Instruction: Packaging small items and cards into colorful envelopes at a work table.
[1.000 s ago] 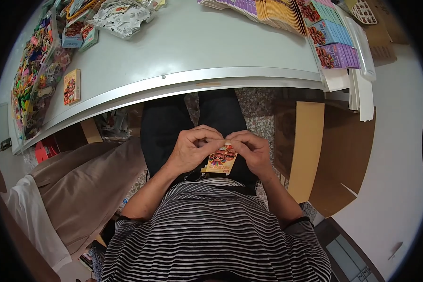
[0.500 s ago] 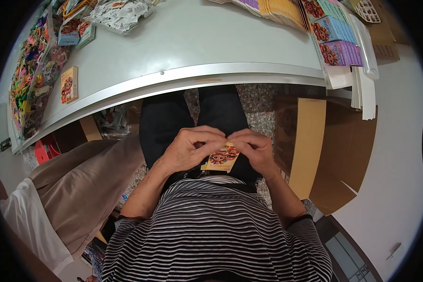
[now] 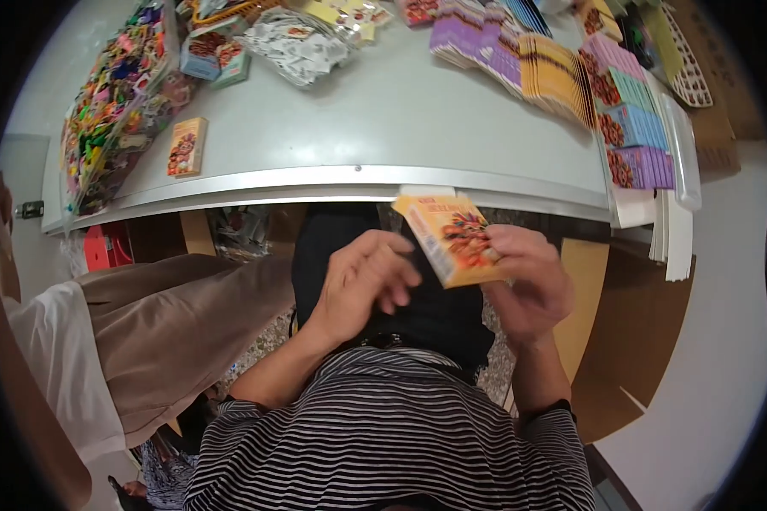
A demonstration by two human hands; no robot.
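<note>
left hand (image 3: pixel 366 281) on the table's (image 3: pixel 383 140) near side, loosely half-curled, seemingly empty. right hand (image 3: pixel 533 277), also this side, grips the yellow picture carton (image 3: pixel 453 238) by its right side; its long axis slants from that hand leftward toward the table. second yellow carton (image 3: pixel 187 146) lies on the table's left part.

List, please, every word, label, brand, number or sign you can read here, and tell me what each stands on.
Nothing reads clearly enough to quote.
Yellow rectangular cardboard box in the right hand: reddish print, blurred.
Small pale-yellow cardboard box on the white metal-edged table: print too small.
Purple cardboard boxes at the table's right: print too small.
</note>
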